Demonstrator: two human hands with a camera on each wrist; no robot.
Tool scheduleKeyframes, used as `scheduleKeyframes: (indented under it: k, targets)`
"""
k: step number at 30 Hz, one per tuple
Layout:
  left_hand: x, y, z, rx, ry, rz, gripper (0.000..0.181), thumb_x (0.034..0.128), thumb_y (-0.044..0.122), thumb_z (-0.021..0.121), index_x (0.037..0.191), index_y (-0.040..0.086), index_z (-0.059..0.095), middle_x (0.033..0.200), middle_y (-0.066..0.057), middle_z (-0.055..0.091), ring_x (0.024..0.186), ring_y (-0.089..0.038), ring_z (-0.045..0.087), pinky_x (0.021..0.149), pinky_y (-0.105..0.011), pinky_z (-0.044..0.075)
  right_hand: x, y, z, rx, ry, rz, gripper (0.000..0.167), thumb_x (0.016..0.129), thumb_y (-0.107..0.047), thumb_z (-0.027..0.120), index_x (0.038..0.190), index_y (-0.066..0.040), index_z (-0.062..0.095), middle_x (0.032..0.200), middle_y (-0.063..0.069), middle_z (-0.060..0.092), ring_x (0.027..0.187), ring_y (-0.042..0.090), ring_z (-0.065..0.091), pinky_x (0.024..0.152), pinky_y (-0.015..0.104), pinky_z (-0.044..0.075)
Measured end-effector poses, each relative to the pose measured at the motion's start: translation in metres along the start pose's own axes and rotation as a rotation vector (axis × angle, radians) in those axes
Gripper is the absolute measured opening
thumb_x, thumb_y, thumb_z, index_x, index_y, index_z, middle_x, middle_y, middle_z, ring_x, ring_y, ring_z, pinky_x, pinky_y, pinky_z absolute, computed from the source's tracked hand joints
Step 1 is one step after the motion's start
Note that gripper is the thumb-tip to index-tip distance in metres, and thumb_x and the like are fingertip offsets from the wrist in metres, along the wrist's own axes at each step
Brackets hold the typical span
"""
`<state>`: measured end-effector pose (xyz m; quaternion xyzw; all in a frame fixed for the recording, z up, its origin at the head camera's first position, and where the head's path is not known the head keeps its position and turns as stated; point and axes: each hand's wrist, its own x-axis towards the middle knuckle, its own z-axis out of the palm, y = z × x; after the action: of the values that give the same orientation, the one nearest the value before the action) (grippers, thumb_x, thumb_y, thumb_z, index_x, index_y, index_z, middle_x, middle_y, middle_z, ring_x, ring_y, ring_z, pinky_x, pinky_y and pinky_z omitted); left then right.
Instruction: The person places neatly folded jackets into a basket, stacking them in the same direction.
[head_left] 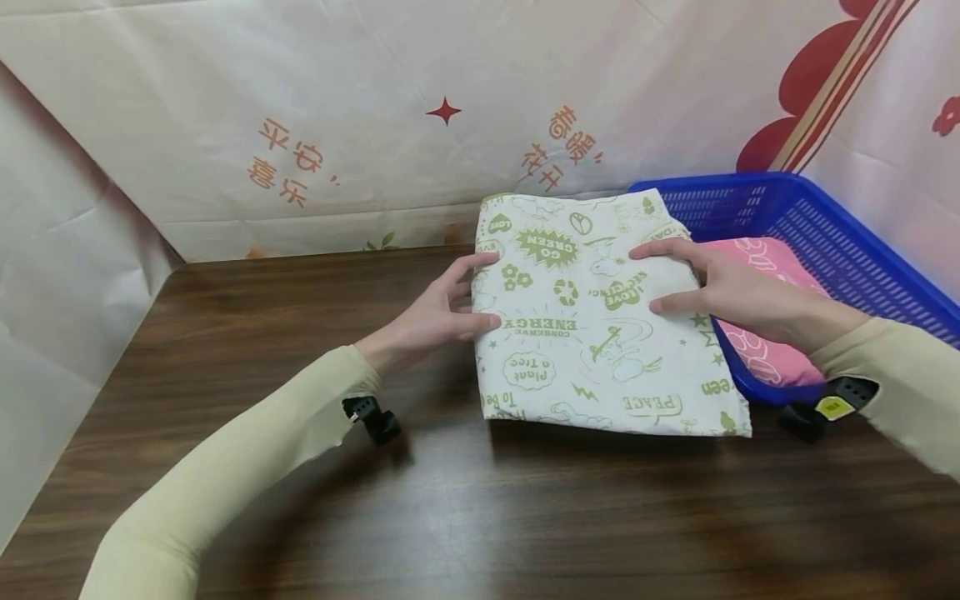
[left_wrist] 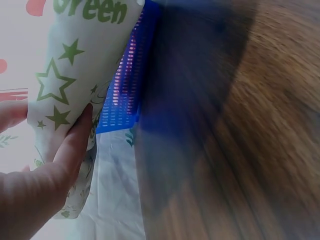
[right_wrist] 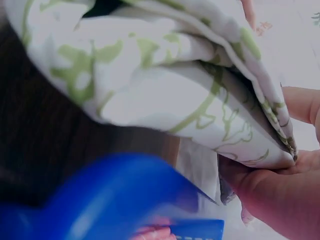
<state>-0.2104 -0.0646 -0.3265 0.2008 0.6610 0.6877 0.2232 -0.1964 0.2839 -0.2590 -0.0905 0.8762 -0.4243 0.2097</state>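
Note:
A folded white cloth (head_left: 570,358) with green printed words, stars and flowers is held up over the table in the head view. My left hand (head_left: 442,312) grips its left edge, thumb on the near face. On the opposite side my right hand (head_left: 735,287) grips the cloth, with thumb and a finger on its printed face and the others hidden. The left wrist view has the cloth's folded edge (left_wrist: 70,65) between thumb and fingers. Several loose layers of the cloth (right_wrist: 150,100) show in the right wrist view, pinched at one side by the right hand (right_wrist: 280,190).
A blue plastic basket (head_left: 862,237) stands at the right, partly behind the cloth and right arm. Inside it lies a pink folded cloth (head_left: 780,258) with white print. The dark wooden table (head_left: 450,517) meets a white printed curtain (head_left: 375,100) at the back.

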Motion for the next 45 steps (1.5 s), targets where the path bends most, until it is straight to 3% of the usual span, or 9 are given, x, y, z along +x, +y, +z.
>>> scheduleKeyframes:
  k: [10,15,21,27,33,37,39,42,45]
  targets:
    - [0.013,0.011,0.009,0.045,0.0,0.015,0.072,0.0891,0.004,0.067,0.147,0.031,0.033,0.13,-0.015,0.048,0.104,-0.026,0.062,0.072,-0.034,0.051,-0.009,-0.003,-0.023,-0.184,0.059,-0.015,0.064,0.091,-0.027,0.069,0.145,-0.032,0.035,0.132,0.012,0.045,0.091,0.021,0.064,0.067,0.034,0.054]
    - [0.02,0.018,0.014,0.047,-0.009,0.031,0.072,0.0896,0.004,0.067,0.147,0.031,0.033,0.129,-0.015,0.049,0.107,-0.026,0.062,0.075,-0.036,0.052,-0.014,-0.005,-0.035,-0.153,0.042,-0.016,0.063,0.094,-0.022,0.064,0.148,-0.03,0.031,0.132,0.014,0.045,0.082,0.028,0.068,0.061,0.037,0.055]
    - [0.031,0.025,0.023,0.04,-0.034,0.066,0.071,0.0899,0.003,0.066,0.148,0.028,0.032,0.128,-0.016,0.048,0.106,-0.026,0.062,0.079,-0.04,0.053,-0.02,-0.003,-0.048,-0.167,0.064,0.031,0.066,0.094,-0.028,0.065,0.148,-0.032,0.029,0.127,0.014,0.051,0.084,0.03,0.069,0.063,0.04,0.056]
    - [0.043,0.031,0.035,-0.002,-0.044,0.081,0.072,0.0898,0.002,0.066,0.148,0.028,0.032,0.127,-0.017,0.046,0.106,-0.026,0.062,0.082,-0.04,0.053,-0.018,0.005,-0.067,-0.169,0.085,0.025,0.065,0.094,-0.023,0.066,0.148,-0.031,0.031,0.12,-0.001,0.056,0.084,0.03,0.068,0.064,0.04,0.056]
    - [0.057,0.034,0.053,-0.048,-0.052,0.086,0.074,0.0895,0.0,0.065,0.149,0.027,0.031,0.128,-0.016,0.045,0.106,-0.026,0.061,0.085,-0.038,0.052,-0.016,0.016,-0.09,-0.318,0.101,-0.005,0.062,0.094,-0.021,0.065,0.147,-0.033,0.033,0.124,0.002,0.041,0.081,0.021,0.063,0.063,0.032,0.052]
    - [0.068,0.037,0.069,-0.044,-0.032,0.083,0.073,0.0895,0.0,0.065,0.148,0.028,0.032,0.123,-0.012,0.046,0.103,-0.023,0.062,0.082,-0.036,0.053,-0.016,0.023,-0.11,-0.438,0.113,-0.009,0.064,0.095,-0.022,0.064,0.148,-0.036,0.032,0.131,0.012,0.031,0.088,0.012,0.047,0.062,0.027,0.045]
    - [0.074,0.038,0.078,-0.058,-0.028,0.09,0.072,0.0893,-0.001,0.065,0.147,0.027,0.033,0.121,-0.011,0.047,0.102,-0.023,0.062,0.08,-0.036,0.053,-0.016,0.028,-0.119,-0.471,0.11,0.005,0.065,0.095,-0.023,0.064,0.148,-0.039,0.03,0.14,0.017,0.022,0.095,0.016,0.042,0.061,0.026,0.045]
    - [0.081,0.038,0.091,-0.091,-0.021,0.114,0.072,0.0885,-0.005,0.064,0.147,0.023,0.034,0.119,-0.01,0.047,0.1,-0.025,0.063,0.077,-0.035,0.054,-0.016,0.037,-0.128,-0.487,0.104,0.037,0.068,0.095,-0.024,0.063,0.149,-0.043,0.026,0.152,0.025,0.008,0.116,0.032,0.033,0.082,0.04,0.045]
    - [0.086,0.036,0.104,-0.132,-0.015,0.143,0.072,0.0872,-0.008,0.064,0.147,0.017,0.034,0.114,-0.011,0.048,0.095,-0.026,0.063,0.075,-0.036,0.055,-0.017,0.046,-0.135,-0.474,0.097,0.033,0.07,0.096,-0.022,0.063,0.151,-0.041,0.024,0.156,0.027,-0.004,0.131,0.053,0.011,0.099,0.064,0.024]
